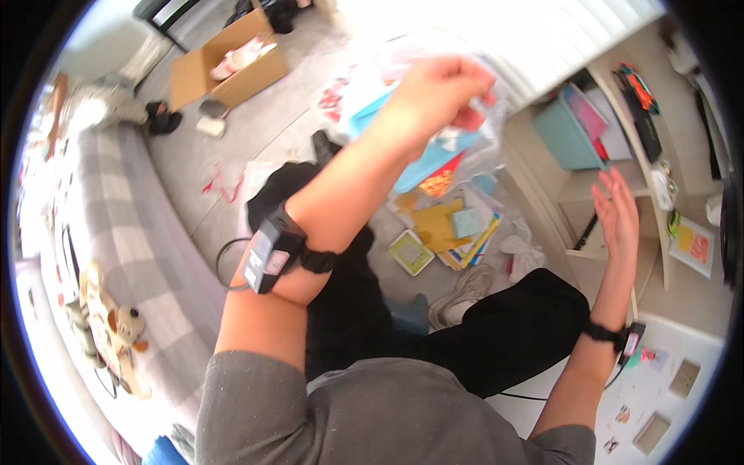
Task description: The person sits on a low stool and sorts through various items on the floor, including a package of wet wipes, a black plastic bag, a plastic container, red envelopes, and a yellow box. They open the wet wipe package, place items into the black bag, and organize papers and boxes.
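Note:
My left hand (pixel 444 96) is stretched forward above a clear plastic bag (pixel 494 125) on the floor. Its fingers are curled and blurred, so whether anything sits between them is unclear. Below it in the bag area lie light-blue items (pixel 418 171) and a red-and-yellow packet (pixel 440 179). My right hand (pixel 619 215) is raised in front of the shelf unit, fingers apart, holding nothing. Nearer to me on the floor is a pile of papers and booklets with a yellow envelope-like sheet (pixel 436 229), a pale blue pad (pixel 466 223) and a green-bordered box or book (pixel 411 252).
A wooden shelf unit (pixel 657 232) with a teal bin (pixel 567 133) stands at the right. An open cardboard box (pixel 253 78) holding pink shoes is at the far left. A checked bed or sofa (pixel 168 279) runs along the left, bearing a plush dog (pixel 125 325). Crumpled white plastic (pixel 526 256) lies near my shoe.

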A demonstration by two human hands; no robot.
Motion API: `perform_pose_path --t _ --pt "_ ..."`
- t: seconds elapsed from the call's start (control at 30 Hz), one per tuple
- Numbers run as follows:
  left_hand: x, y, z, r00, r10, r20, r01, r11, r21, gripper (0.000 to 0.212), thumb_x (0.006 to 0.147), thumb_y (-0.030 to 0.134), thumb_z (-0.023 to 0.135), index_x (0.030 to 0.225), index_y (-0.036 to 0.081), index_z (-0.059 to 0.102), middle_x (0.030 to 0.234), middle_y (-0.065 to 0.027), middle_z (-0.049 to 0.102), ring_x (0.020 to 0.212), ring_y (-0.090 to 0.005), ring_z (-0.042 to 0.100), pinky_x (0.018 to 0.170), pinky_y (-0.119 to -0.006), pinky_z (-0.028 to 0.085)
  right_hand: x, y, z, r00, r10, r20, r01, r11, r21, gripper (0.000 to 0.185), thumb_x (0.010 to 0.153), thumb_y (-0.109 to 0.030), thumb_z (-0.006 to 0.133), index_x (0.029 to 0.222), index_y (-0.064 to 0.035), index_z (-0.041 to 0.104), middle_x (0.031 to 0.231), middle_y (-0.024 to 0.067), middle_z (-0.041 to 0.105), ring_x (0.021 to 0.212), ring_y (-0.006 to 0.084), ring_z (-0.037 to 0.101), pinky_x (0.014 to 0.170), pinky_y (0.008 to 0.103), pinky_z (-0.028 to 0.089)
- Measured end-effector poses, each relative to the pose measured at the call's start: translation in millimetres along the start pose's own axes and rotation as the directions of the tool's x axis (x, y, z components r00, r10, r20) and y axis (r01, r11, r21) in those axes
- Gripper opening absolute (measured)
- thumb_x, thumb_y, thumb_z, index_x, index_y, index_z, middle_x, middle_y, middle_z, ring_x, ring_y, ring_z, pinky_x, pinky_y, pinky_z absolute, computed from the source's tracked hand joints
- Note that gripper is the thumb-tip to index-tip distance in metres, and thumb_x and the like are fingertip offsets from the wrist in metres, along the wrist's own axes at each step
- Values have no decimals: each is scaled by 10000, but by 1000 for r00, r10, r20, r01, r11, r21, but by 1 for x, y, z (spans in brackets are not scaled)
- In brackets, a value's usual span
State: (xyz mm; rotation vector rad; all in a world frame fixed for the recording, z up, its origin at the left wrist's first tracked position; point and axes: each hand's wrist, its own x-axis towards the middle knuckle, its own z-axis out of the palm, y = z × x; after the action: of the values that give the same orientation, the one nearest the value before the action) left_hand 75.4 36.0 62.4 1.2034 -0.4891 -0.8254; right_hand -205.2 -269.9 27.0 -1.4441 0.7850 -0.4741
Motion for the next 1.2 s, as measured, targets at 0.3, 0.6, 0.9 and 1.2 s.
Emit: perform_pose_path --t 0.3,0.6,0.9,1.2 --pt "-102 -62 -270 705 337 -624 -63 906 419 198 892 218 570 998 56 610 833 -21 616 648 -102 546 615 -250 460 -80 60 11 962 260 -89 -273 874 -403 352 956 -222 553 1265 -54 550 1087 44 634 873 94 611 748 212 479" --pt "-339 -413 -319 37 -542 -840 425 769 -477 370 771 213 685 1022 -37 580 927 -136 590 846 -263 584 680 -382 500 -75 75 -19 906 386 -174 -419 758 -500 340 955 -253 559 1255 -94 567 1031 19 645 838 76 604 726 194 477" --pt "-242 -426 -331 -164 -648 -744 44 749 -661 514 793 152 691 1208 -5 432 1212 -186 467 1046 -339 510 805 -474 482 -96 74 -45 861 371 -349 -507 692 -514 361 944 -316 571 1248 -122 582 1035 -4 643 850 76 596 756 217 468" --pt "-128 -382 -423 249 -366 -897 14 927 -374 426 761 92 695 1108 -46 490 1032 -147 595 801 -204 596 621 -326 491 -123 64 -41 861 328 -388 -501 680 -536 381 948 -321 561 1267 -113 573 1045 -1 635 864 68 592 771 207 462"
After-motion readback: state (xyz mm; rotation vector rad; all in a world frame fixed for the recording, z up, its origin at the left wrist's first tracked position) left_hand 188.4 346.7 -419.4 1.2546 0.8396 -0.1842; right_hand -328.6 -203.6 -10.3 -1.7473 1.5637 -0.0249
